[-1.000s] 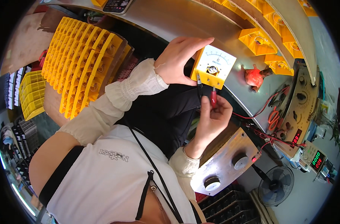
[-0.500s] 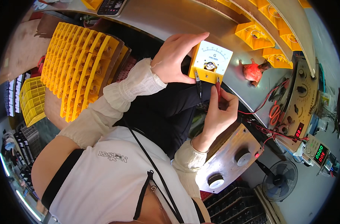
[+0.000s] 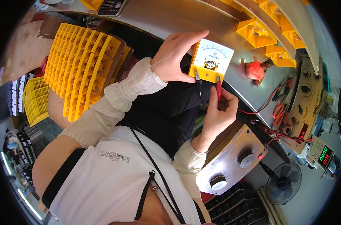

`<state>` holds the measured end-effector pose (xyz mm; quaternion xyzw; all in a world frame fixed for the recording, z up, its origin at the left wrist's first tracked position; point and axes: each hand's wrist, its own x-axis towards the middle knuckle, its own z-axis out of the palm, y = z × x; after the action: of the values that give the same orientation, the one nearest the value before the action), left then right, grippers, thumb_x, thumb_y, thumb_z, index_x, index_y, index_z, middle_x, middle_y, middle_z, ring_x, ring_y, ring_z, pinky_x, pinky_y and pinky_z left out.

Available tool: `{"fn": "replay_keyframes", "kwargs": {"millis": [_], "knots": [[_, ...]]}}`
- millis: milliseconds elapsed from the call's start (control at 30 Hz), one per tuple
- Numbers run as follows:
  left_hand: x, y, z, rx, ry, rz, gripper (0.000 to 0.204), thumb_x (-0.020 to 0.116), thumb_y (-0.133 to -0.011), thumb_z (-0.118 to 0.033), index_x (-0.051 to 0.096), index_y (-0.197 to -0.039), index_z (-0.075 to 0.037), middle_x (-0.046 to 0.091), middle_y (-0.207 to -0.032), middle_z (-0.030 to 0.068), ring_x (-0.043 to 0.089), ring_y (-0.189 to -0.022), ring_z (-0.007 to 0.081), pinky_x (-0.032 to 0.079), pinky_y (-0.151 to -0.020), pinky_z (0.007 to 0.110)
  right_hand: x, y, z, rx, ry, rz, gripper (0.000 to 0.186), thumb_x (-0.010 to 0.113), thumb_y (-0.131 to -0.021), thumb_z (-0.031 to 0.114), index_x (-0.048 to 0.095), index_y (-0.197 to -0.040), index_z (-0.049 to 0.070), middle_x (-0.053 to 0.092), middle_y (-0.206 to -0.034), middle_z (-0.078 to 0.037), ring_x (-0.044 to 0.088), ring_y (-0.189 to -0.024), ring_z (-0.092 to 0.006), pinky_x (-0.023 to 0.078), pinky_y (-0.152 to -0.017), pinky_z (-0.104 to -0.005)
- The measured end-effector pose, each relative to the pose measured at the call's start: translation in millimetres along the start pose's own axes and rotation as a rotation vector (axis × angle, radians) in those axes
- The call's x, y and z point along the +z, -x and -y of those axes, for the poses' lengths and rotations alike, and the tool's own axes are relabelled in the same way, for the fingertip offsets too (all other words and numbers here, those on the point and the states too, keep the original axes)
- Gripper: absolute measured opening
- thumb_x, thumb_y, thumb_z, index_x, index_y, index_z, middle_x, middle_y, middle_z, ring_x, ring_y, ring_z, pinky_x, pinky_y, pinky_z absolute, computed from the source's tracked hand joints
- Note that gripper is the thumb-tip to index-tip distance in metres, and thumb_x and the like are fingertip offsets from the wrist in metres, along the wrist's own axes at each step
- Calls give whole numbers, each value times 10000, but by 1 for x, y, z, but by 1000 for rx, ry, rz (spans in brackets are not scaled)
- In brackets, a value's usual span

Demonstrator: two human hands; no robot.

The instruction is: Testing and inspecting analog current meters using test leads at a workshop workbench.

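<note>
My left hand holds a small yellow panel meter by its left side, thumb and fingers spread around the housing. The meter has a white dial face with a scale and a small window showing metal parts. A black test clip hangs from the left terminal at its lower edge. At the right terminal is a red test clip, pinched between the thumb and fingers of my right hand. Part of the grip is hidden behind the fingers.
Racks of yellow housings stand at the left, more yellow housings at upper right. A red lump-shaped object and red-handled scissors lie on the metal bench. Instruments with displays, a box with two knobs and a fan are right.
My right hand has turned the red clip slightly, so more of its red sleeve shows. The readouts on the instruments at the right have changed. The meter has barely moved.
</note>
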<state>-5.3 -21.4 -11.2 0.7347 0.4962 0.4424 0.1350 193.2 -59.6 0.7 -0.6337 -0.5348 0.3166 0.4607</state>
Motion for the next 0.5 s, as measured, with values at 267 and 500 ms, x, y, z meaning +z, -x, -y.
{"fn": "replay_keyframes", "kwargs": {"millis": [267,500], "knots": [[3,-5,-13,-59,-54,-88,1060,895,-481,-242,387,-1396,-74,531,-1309,131,527,-1188,324,366,-1031,454,-8,-13,11,-104,42,54,132,728,-844,5,628,-910,-52,664,-800,-73,584,-700,-78,507,-638,-234],[11,9,-22,-132,-72,-272,956,876,-504,-221,433,-1336,-63,535,-1258,140,501,-1172,343,357,-1026,445,-15,27,10,-46,-42,135,273,696,-871,4,600,-1125,-31,677,-1049,-136,623,-885,-128,504,-782,-237]]}}
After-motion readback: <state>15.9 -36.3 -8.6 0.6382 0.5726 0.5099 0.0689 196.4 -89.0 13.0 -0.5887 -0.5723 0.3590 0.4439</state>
